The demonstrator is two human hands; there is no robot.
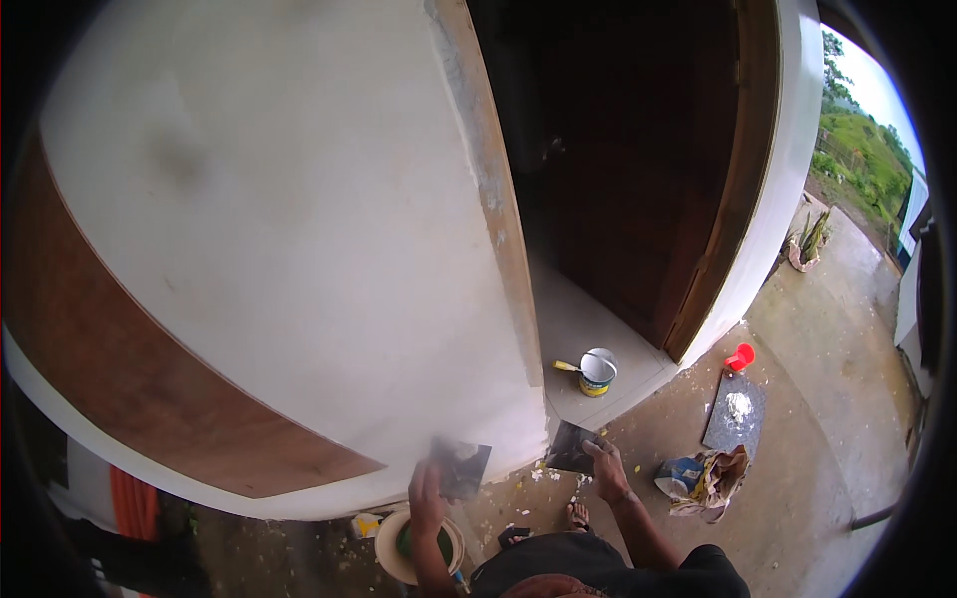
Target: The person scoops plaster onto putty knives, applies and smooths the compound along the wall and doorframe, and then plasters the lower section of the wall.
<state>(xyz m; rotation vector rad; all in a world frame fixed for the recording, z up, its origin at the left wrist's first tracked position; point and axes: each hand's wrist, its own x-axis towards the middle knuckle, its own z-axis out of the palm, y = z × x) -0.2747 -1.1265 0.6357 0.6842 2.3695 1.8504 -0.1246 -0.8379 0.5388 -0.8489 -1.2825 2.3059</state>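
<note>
My left hand (429, 493) grips a dark flat plate (467, 476) with some whitish paste on it, slightly blurred, in front of the lower white wall (279, 229). My right hand (608, 468), to its right, holds a second dark, flat, square blade (568, 444) by its near edge, thumb on top, beside the wall's bottom corner. The two plates are apart. Beneath my left arm is a round beige container (394, 548) with something green inside, partly hidden by the arm. A wooden strip (493, 199) with pale smears runs up the wall's right edge.
An open doorway (618, 149) has a paint can (598, 374) with a yellow-handled tool on its step. Right are a red cup (740, 357), a grey board (726, 429) with white powder, a crumpled sack (688, 483) and a potted plant (805, 249). White flakes dot the concrete.
</note>
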